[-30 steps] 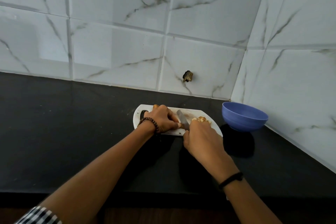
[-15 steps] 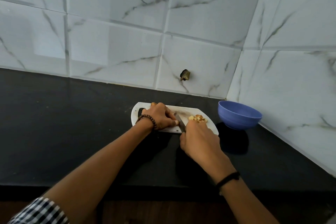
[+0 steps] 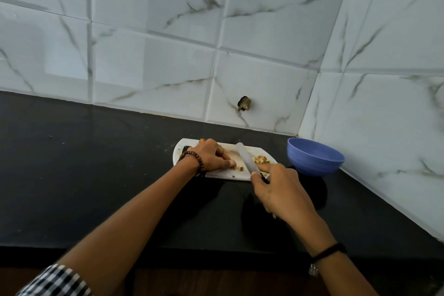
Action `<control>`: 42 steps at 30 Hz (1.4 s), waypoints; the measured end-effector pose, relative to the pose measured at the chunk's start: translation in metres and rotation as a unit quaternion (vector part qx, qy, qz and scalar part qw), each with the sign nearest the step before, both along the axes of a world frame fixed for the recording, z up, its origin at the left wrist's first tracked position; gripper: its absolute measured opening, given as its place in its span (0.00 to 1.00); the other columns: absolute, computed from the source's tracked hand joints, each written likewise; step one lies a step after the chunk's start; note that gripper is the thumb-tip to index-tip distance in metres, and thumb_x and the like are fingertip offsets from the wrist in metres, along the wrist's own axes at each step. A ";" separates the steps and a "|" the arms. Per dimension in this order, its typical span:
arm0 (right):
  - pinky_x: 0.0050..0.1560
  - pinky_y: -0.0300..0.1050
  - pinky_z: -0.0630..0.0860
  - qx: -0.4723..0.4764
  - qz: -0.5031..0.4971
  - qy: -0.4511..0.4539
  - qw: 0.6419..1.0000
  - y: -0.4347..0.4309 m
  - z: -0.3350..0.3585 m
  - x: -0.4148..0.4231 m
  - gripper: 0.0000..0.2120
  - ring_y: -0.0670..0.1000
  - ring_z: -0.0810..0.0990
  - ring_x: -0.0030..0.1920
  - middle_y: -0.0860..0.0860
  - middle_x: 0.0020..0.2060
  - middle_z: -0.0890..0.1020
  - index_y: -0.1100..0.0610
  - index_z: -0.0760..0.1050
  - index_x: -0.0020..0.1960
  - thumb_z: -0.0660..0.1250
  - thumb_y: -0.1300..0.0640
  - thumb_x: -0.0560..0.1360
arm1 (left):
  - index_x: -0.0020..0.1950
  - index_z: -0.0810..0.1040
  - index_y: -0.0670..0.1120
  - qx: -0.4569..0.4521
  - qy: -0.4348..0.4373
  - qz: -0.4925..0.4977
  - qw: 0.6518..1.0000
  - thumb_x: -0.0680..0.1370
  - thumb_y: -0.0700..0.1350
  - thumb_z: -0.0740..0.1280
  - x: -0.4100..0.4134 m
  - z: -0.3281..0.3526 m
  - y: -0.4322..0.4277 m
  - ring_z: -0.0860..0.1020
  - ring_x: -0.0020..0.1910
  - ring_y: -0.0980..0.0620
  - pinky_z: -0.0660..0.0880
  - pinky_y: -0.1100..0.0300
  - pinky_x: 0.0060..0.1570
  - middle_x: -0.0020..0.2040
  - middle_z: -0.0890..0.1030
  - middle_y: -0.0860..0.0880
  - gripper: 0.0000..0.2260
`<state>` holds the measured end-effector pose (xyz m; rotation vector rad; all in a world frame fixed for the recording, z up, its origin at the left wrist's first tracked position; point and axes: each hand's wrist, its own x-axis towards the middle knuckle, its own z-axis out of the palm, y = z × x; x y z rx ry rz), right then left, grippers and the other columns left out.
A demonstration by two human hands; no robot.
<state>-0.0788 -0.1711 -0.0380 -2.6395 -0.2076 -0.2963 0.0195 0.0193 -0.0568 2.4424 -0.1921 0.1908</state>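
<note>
A white cutting board (image 3: 223,175) lies on the black counter near the wall. My left hand (image 3: 211,155) rests on the board with its fingers curled over a piece of food that is mostly hidden; an orange tip shows behind the hand. My right hand (image 3: 281,190) grips the handle of a knife (image 3: 246,158), whose blade slants up and away over the board. A small pile of yellowish diced pieces (image 3: 260,159) lies to the right of the blade, and one piece (image 3: 240,168) lies by my left fingertips.
A blue bowl (image 3: 314,157) stands to the right of the board, close to the tiled corner. The black counter (image 3: 84,163) stretches far to the left. A dark stub (image 3: 244,104) sticks out of the wall tile behind the board.
My right hand has drawn back toward me and to the right, and the knife blade has lifted and now shows in full. My left hand has stayed on the food.
</note>
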 end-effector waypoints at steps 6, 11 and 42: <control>0.25 0.39 0.77 0.067 0.019 0.015 0.997 -0.008 -0.002 0.005 0.18 0.46 0.79 0.25 0.53 0.41 0.82 0.49 0.73 0.70 0.62 0.48 0.81 | 0.40 0.84 0.58 0.019 -0.011 -0.023 1.000 0.72 0.57 0.72 0.001 0.000 0.003 0.75 0.57 0.51 0.74 0.49 0.60 0.46 0.82 0.54 0.05; 0.27 0.41 0.77 0.080 0.008 0.024 0.996 -0.009 -0.001 0.009 0.14 0.46 0.79 0.27 0.52 0.37 0.82 0.53 0.76 0.59 0.65 0.45 0.80 | 0.37 0.79 0.67 0.040 -0.031 -0.038 0.998 0.67 0.63 0.69 0.000 -0.001 0.000 0.76 0.56 0.52 0.74 0.47 0.59 0.44 0.82 0.62 0.03; 0.23 0.37 0.71 0.089 0.055 0.055 0.993 -0.010 0.003 0.027 0.17 0.46 0.77 0.26 0.51 0.36 0.82 0.46 0.70 0.70 0.62 0.51 0.81 | 0.48 0.84 0.57 0.140 -0.147 -0.020 0.979 0.74 0.61 0.68 -0.003 0.000 -0.017 0.71 0.41 0.61 0.65 0.51 0.63 0.35 0.74 0.63 0.11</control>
